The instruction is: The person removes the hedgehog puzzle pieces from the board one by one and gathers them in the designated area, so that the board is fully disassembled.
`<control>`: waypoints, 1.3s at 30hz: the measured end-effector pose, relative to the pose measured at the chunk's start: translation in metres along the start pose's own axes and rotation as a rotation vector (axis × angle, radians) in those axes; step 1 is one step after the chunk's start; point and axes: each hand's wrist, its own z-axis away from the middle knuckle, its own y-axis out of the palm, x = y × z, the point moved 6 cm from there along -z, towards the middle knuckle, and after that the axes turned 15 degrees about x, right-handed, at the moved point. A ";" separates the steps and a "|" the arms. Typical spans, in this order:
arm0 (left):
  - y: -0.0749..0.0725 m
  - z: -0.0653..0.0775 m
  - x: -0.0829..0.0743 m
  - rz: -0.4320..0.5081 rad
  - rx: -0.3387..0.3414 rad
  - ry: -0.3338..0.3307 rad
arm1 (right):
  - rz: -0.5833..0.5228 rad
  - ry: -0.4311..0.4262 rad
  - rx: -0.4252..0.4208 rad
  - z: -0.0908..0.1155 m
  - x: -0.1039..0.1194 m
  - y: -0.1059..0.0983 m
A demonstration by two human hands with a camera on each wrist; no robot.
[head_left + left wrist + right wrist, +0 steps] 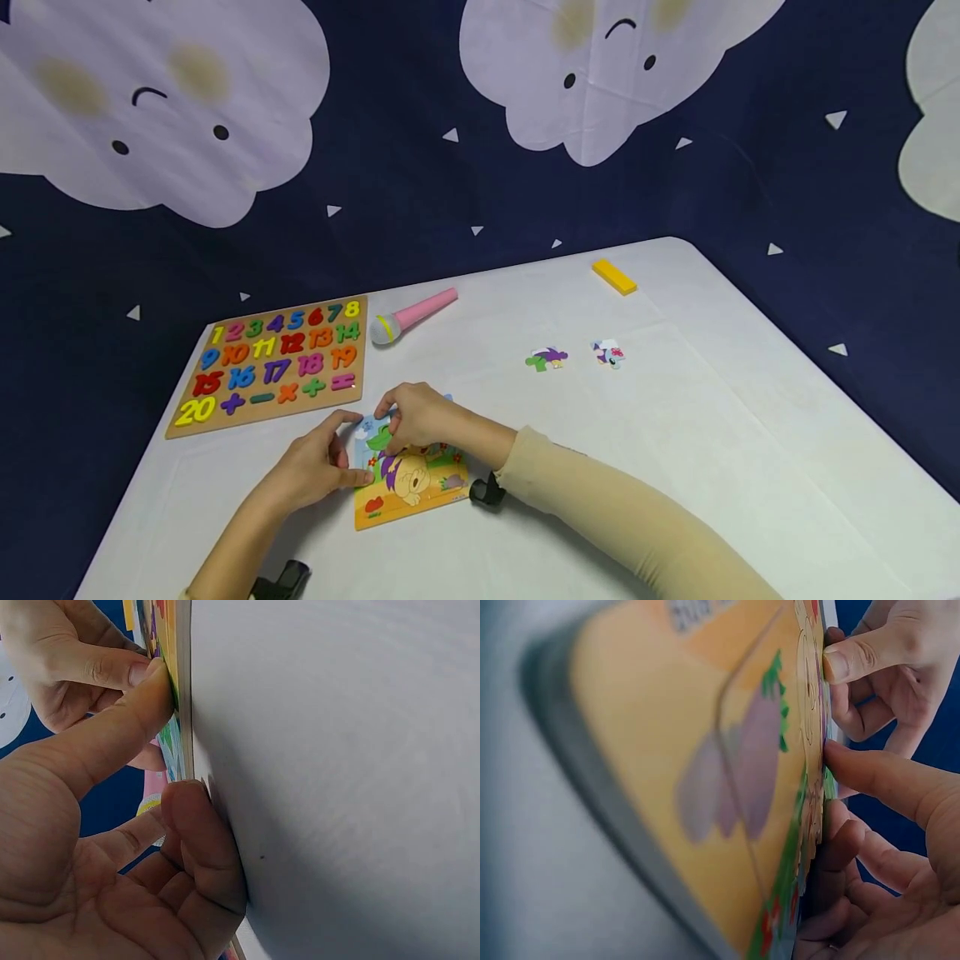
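Observation:
A picture puzzle [397, 510] in a wooden tray lies near the table's front, showing a cartoon figure with purple on its head against an orange and green ground. My left hand [311, 468] grips its left edge, thumb [142, 697] on the face and curled fingers by the side. Over the puzzle's upper part, my right hand [423, 417] has thumb and forefinger around a puzzle piece with a green figure [380, 439]. The right hand hides part of the picture, so how the piece sits cannot be told. Two loose puzzle pieces, one green and purple [547, 359], one with a bluish animal [608, 354], lie to the right.
A wooden number board [262, 400] with coloured digits lies at the left. Beside it is a pink toy microphone [416, 315]. A yellow block [614, 277] lies towards the back edge of the white table [675, 417]. Behind hangs a dark blue cloth [390, 167] with clouds.

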 end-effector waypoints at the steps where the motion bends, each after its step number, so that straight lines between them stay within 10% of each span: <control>1: 0.000 0.000 0.000 -0.001 0.000 0.000 | 0.002 0.002 -0.003 0.000 0.000 0.000; 39: -0.001 -0.001 0.001 -0.003 -0.004 0.009 | 0.235 -0.143 -0.025 -0.004 0.007 -0.008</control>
